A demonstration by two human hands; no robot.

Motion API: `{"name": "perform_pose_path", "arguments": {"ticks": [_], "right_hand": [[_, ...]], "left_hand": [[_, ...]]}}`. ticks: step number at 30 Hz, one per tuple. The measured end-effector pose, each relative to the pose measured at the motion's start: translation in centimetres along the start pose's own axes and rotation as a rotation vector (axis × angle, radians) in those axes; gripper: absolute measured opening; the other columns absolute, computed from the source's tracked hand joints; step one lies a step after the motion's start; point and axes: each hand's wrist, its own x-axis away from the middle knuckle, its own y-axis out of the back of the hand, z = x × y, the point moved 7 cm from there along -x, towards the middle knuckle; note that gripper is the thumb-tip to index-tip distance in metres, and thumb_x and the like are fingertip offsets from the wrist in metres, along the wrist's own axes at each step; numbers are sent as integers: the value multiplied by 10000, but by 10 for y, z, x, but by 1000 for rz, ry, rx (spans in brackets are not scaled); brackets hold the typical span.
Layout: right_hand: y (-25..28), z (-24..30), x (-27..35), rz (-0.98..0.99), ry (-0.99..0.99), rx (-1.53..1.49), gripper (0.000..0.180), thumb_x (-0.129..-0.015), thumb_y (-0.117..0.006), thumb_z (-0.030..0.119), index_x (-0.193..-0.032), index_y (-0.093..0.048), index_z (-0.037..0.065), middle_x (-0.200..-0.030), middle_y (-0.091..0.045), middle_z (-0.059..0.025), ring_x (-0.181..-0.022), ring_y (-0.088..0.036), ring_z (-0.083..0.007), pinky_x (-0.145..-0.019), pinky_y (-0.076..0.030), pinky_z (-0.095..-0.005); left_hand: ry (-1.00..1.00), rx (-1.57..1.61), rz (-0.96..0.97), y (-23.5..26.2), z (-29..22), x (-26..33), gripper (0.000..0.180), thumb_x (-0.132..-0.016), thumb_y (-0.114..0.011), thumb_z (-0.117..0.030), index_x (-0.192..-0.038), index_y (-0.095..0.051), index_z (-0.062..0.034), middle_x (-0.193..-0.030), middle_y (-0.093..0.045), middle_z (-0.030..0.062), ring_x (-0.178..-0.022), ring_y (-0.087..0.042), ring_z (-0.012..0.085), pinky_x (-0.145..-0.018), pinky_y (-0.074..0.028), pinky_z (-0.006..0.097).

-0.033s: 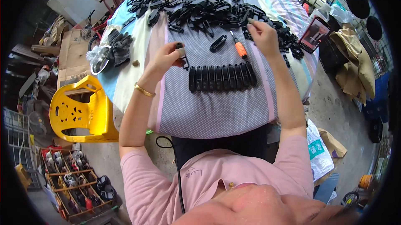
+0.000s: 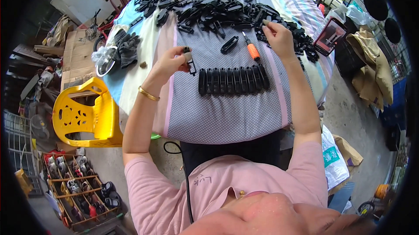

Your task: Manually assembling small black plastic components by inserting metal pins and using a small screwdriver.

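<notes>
My left hand (image 2: 175, 61) is closed around a black plastic frame-like piece (image 2: 192, 68), held over the table left of a row of black plastic casings (image 2: 233, 81). Part of the piece is hidden by my fingers. At the right edge of the heap of black parts (image 2: 218, 12), my right hand (image 2: 279, 38) has its thumb and fingertips pinched together; anything between them is too small to make out. Between my hands lie a screwdriver (image 2: 252, 51) with an orange handle and a single black casing (image 2: 229, 44).
A phone (image 2: 330, 37) stands propped at the table's right edge. Dark gloves (image 2: 127, 49) and a metal bowl (image 2: 106, 62) sit on the left side of the patterned cloth (image 2: 218, 121). Beside the table stands a yellow plastic chair (image 2: 104, 115). A black cable (image 2: 188, 182) hangs over my front.
The piece in my left hand has turned slightly. My right hand has shifted a little to the right beside the heap. The whole view has moved very slightly.
</notes>
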Motion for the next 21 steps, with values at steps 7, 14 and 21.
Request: {"name": "perform_pose_path", "arguments": {"ticks": [7,14,21], "right_hand": [[-37,-2,12,233,35,527,196,-755,-604,208,-917,-675,123,-889,-613,-112,-856,-604,-278,-744,-496,-374],[-42,-21,12,350,-86,643,175,-748,-631,210,-892,-667,119,-890,-610,-88,-850,-601,-258,-749,-484,-365],[-32,-3,6,104,40,379,119,-773,-598,153,-805,-588,39,-822,-609,-127,-773,-604,-305,-682,-484,-382]], "left_hand": [[79,-215,93,-12,28,22,319,-804,-564,-76,-1107,-530,21,-823,-551,69,-651,-575,143,-598,-510,260],[-9,-453,51,-22,15,21,375,-774,-600,-67,-1125,-515,35,-848,-583,146,-622,-613,195,-581,-502,304],[-386,-801,-129,-21,-30,-16,385,-808,-579,-299,-1031,-598,14,-852,-618,188,-746,-615,305,-701,-478,369]]}}
